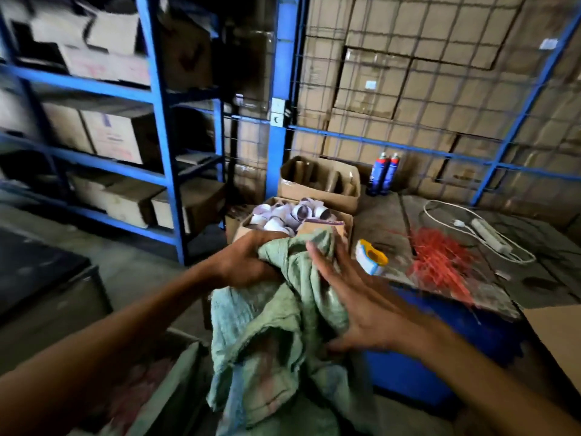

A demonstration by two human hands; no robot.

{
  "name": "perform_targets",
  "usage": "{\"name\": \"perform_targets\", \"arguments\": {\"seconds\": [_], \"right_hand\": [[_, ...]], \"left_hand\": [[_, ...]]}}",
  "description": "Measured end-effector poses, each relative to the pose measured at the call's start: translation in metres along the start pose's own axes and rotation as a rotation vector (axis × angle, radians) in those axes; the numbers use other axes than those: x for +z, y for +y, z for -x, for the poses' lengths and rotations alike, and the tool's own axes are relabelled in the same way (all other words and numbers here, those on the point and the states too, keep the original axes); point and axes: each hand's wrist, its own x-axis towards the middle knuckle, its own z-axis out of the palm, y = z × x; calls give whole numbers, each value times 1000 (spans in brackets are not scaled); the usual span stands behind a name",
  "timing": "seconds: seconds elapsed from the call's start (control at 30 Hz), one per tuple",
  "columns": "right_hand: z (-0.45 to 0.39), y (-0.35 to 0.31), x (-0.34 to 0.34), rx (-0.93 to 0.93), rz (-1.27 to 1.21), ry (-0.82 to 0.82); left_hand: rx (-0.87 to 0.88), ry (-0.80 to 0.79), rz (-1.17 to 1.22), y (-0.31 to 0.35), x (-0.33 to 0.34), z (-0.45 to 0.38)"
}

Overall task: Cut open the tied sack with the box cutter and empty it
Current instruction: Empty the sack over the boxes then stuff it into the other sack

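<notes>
Fingers: left hand (248, 259) clenched on green sack (276, 335) top | right hand (355, 297) spread flat against it

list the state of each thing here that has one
sack: limp, crumpled, held up by both hands
left hand: gripping the sack's top edge
right hand: open, fingers spread against the sack
front box: open, full of white pieces
back box: open
spray cans: upright, capped
power strip: lying loose on the table
</notes>
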Motion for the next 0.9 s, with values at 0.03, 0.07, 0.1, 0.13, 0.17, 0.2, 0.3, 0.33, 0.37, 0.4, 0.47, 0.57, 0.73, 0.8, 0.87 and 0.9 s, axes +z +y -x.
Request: {"name": "perform_targets", "arguments": {"seconds": [0.03,0.07,0.1,0.13,0.17,0.2,0.3,0.33,0.37,0.4,0.47,0.57,0.73,0.8,0.87,0.9], "right_hand": [[-11,-4,8,-55,16,65],[-24,-7,18,-99,13,140],[-37,-11,26,-134,45,225],[-50,-15,36,-149,102,303],[-63,-20,46,-141,131,346],[-75,-23,55,-115,110,361],[-116,-34,89,-63,-42,339],[-131,-38,99,-42,-91,329],[-145,-42,106,-17,-135,334],[-160,-49,115,-12,-183,341],[-188,-70,133,-53,-272,315],[-218,-100,154,-142,-469,238],[-262,-134,188,-301,-625,176],[-291,-140,210,-355,-581,217],[-318,-140,236,-376,-572,205],[-334,-138,253,-390,-554,195]], "left_hand": [[-38,18,46,2,0,4],[-88,74,70,1,1,12],[-131,142,89,-2,3,21],[-175,221,89,-5,1,31],[-209,290,69,-8,-2,41],[-259,339,26,-11,-7,50],[-461,329,-190,-15,-19,86],[-496,297,-387,-19,-18,98],[-517,279,-578,-24,-15,109],[-539,307,-712,-33,-14,122],[-609,434,-838,-55,-20,150],[-641,548,-990,-74,-48,186],[-644,654,-1131,-113,-90,223],[-677,697,-1151,-140,-107,232],[-699,694,-1148,-167,-115,238],[-706,687,-1133,-186,-116,243]]}}
